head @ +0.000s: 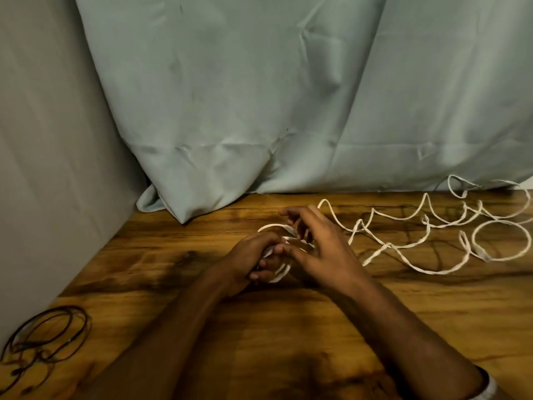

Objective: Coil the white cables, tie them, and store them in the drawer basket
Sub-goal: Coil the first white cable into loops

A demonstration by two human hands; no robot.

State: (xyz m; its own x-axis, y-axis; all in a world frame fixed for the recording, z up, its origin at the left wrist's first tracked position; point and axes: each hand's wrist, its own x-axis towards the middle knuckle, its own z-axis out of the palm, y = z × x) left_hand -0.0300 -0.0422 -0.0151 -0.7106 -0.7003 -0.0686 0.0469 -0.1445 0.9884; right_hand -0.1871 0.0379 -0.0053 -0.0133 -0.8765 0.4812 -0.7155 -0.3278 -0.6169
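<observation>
Nearest, bare brown wooden tabletop [288, 342] between the forearms, open out to the near edge. At the near left corner, a loose coil of thin dark wire [46, 336] beside the grey wall. Mid-table, left hand [253, 261] curled shut around a small coil of thin white cable [278, 274]; right hand [317, 249] over it, fingers spread, pinch not discernible. Farther right, slack white loops sprawled nearly to the right edge. At the far edge, draped pale green cloth [259, 96].

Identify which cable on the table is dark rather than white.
The dark cable, loosely coiled at the table's near left corner, untouched. The white cable sprawls right of both hands.
</observation>
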